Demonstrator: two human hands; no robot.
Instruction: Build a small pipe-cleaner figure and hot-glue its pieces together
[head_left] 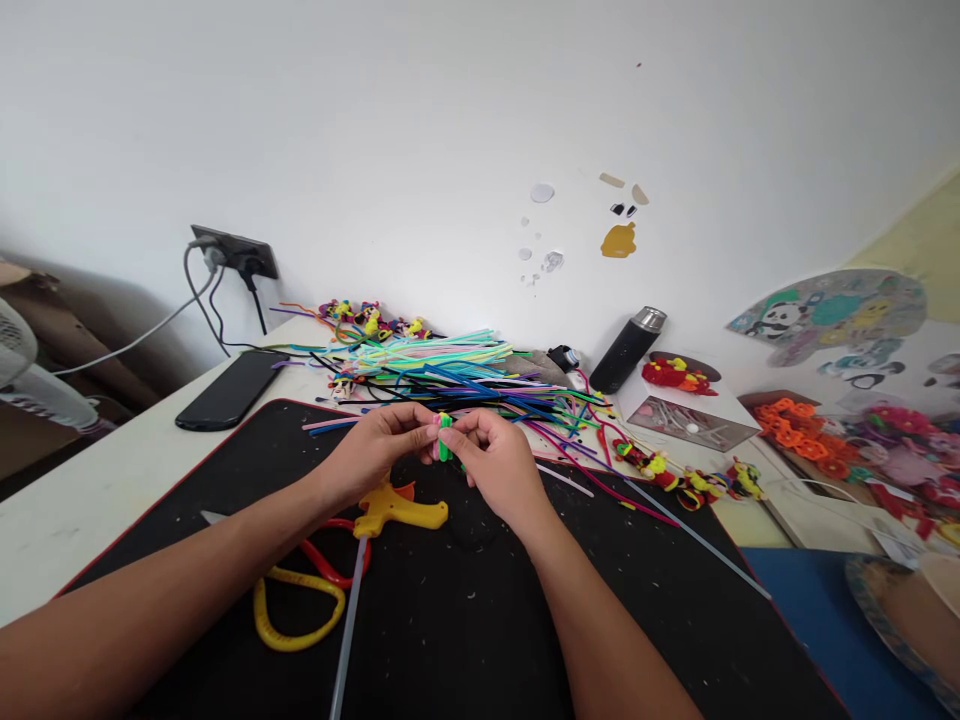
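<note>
Between the fingertips of both hands is a small bundle of pipe cleaner [445,440], green with pink and a bit of yellow. My left hand [394,440] pinches its left side, thumb toward me. On the other side my right hand [491,450] grips it with thumb and bent fingers. Part of the bundle is hidden by the fingers. Just below my left hand lies a yellow hot glue gun [401,512] with a clear glue stick [349,625] pointing toward me. Scissors [300,610] with yellow and red handles rest partly under my left forearm.
A black mat [465,620] covers the near table. Behind the hands lies a heap of colourful pipe cleaners [450,365]. A phone [231,390] lies at the left. Toward the right are a black flask [628,350], a white box [690,415] and several small pipe-cleaner figures [701,485].
</note>
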